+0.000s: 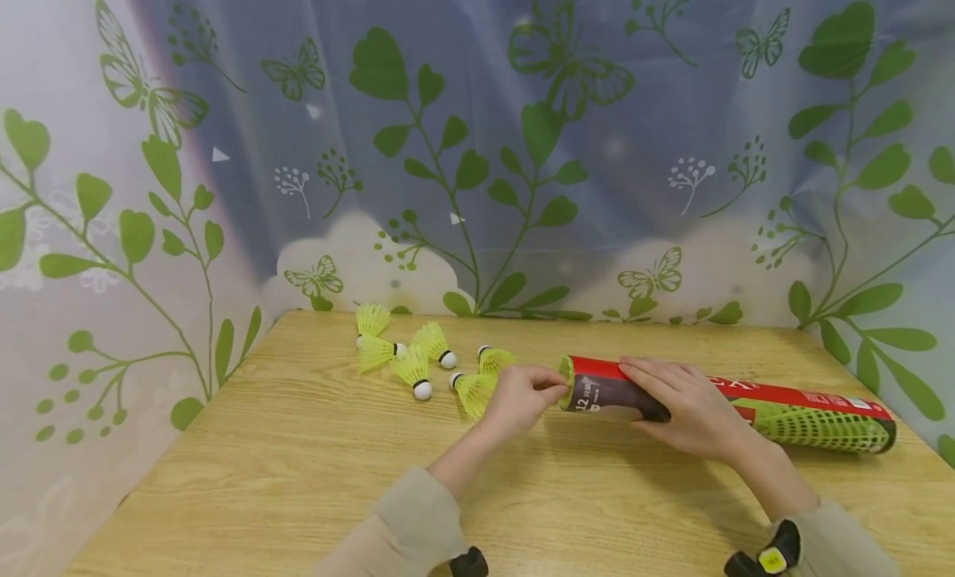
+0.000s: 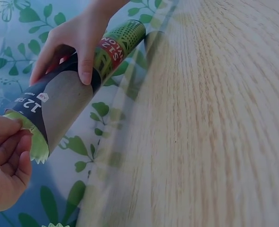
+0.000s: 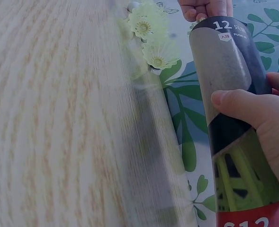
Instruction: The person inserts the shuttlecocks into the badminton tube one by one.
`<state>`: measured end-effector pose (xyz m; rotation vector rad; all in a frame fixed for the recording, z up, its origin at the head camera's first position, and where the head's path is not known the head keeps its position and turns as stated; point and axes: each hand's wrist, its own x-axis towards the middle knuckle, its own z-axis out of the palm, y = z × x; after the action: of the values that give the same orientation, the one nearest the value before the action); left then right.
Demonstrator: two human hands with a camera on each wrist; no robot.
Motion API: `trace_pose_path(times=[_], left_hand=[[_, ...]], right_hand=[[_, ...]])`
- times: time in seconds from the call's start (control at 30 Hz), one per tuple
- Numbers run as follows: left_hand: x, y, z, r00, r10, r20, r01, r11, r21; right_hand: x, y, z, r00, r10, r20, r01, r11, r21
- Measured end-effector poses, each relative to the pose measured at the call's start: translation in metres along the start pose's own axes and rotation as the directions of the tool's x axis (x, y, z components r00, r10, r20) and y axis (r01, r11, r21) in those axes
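A long cardboard shuttlecock tube [image 1: 806, 407], red, black and green, lies slanted on the right of the table, its near opening facing left. My right hand [image 1: 690, 403] grips it around the middle, thumb on the near side and fingers over the top. At the opening, my left hand [image 1: 525, 399] pinches the scalloped skirt of a yellow-green shuttlecock [image 2: 39, 150] that sticks out of the tube. The rest of that shuttlecock is hidden inside. Just left of this hand lie two yellow shuttlecocks [image 1: 472, 392] with white cork heads.
Several more yellow shuttlecocks [image 1: 410, 370] are grouped further left, towards the back of the wooden table [image 1: 298, 477]. Behind the table's back edge hangs a curtain [image 1: 477, 146] printed with green leaves and butterflies.
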<state>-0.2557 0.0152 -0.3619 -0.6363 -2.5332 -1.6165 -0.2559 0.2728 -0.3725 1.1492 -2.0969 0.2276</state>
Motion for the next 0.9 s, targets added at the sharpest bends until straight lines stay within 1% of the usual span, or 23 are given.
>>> trace_pose_path(times=[0.1,0.27,0.5,0.8,0.9], left_hand=[[0.0,-0.002,0.002,1.0,0.01,-0.008,-0.01,1.0,0.008],[0.002,-0.003,0.005,1.0,-0.015,-0.017,0.015,1.0,0.005],[0.004,-0.005,0.01,0.999,-0.029,-0.02,0.029,1.0,0.012],[0.007,-0.011,0.015,0.997,-0.081,-0.004,0.081,0.996,-0.04],[0.007,-0.013,0.014,0.997,-0.077,0.012,0.077,0.996,-0.055]], right_hand=[[0.0,0.0,0.0,1.0,0.0,0.001,0.0,1.0,-0.001],[0.0,0.001,0.0,1.0,0.0,-0.001,0.0,1.0,0.0],[-0.001,0.002,0.0,1.0,-0.002,0.008,0.002,1.0,0.006],[-0.002,0.003,0.002,1.0,0.0,0.014,0.0,1.0,0.001],[-0.002,0.004,0.003,1.0,-0.003,0.014,0.003,1.0,0.007]])
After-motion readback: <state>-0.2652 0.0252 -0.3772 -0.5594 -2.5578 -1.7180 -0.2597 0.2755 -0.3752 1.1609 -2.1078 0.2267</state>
